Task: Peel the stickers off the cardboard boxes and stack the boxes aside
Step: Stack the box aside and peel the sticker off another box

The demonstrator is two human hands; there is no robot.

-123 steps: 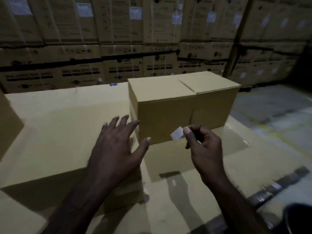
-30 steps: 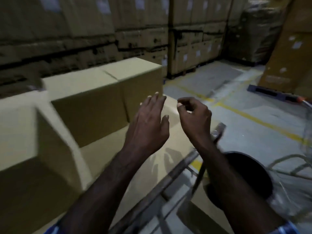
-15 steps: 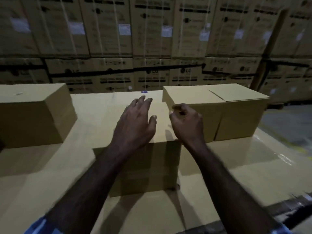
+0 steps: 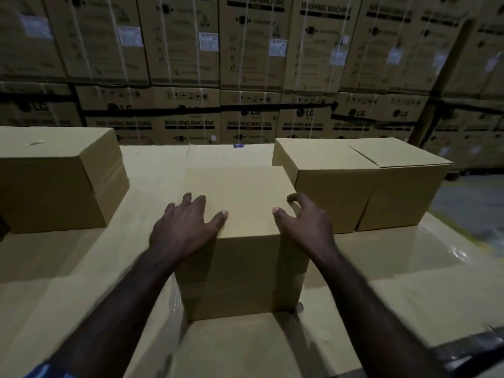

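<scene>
I note both hands now on the centre-frame cardboard box [image 4: 240, 214]: left hand [image 4: 185, 227] flat, fingers spread; right hand [image 4: 302, 222] curled over its right edge. The sticker held 4 seconds ago is gone; stacking appears next.

Both bare forearms are smeared with motion blur and cut off by the bottom edge. The left hand [image 4: 185, 227] covers the near left corner of the plain brown cardboard box [image 4: 242, 203] under it. The right hand [image 4: 305, 223] curls over that box's right edge, its fingertips hidden. Left of the left hand, a second plain brown cardboard box [image 4: 54, 175] runs off the frame.
</scene>
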